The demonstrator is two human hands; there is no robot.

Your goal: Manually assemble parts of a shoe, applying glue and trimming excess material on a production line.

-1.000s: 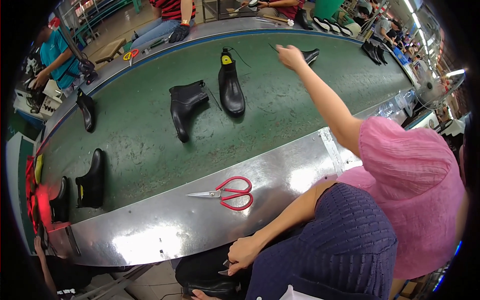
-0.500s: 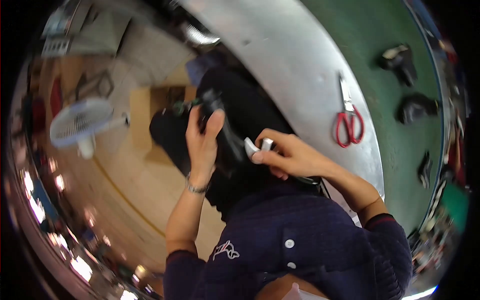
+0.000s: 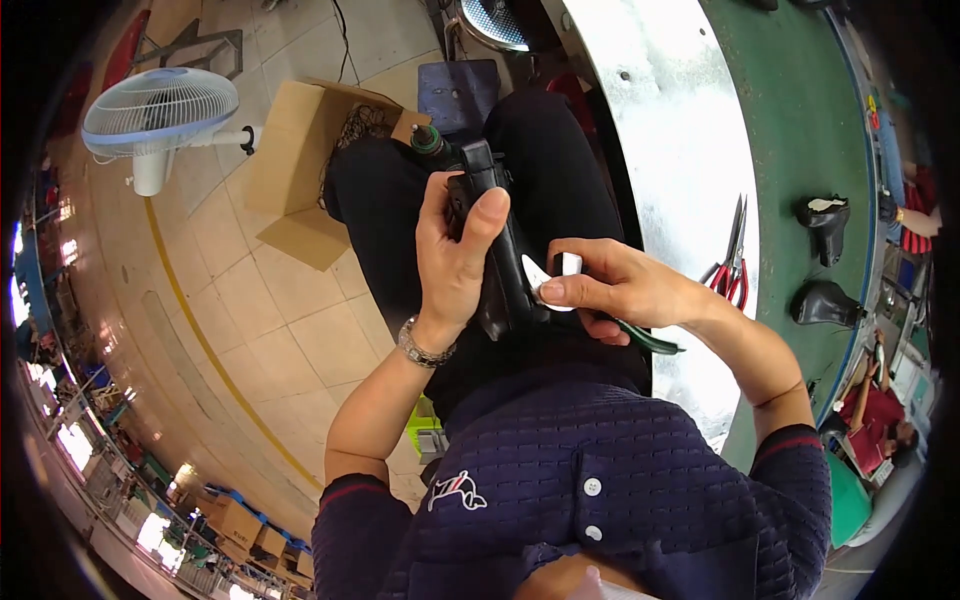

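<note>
A black leather shoe (image 3: 512, 255) stands on end over my lap, and my left hand (image 3: 455, 250) is closed round it with the thumb along its near side. Closed too, my right hand (image 3: 625, 285) grips pincers (image 3: 650, 338) with green handles. Their bright, pale metal head (image 3: 540, 283) is at the shoe's right edge; glare hides whether the jaws pinch the leather. Past the shoe's far end, a green and black cylindrical piece (image 3: 428, 140) shows by my knee. What it belongs to is hidden.
On the metal bench (image 3: 690, 120) at my right lie red-handled scissors (image 3: 735, 268). Beyond it, black shoes (image 3: 825, 228) rest on a green belt (image 3: 780, 160). At left stand an open cardboard box (image 3: 290, 150) and a fan (image 3: 160, 110). A co-worker (image 3: 875, 430) is at far right.
The view has shifted and sharpened, so the fan and box sit higher in it. Both hands keep their hold, with the pincers' head still beside the shoe.
</note>
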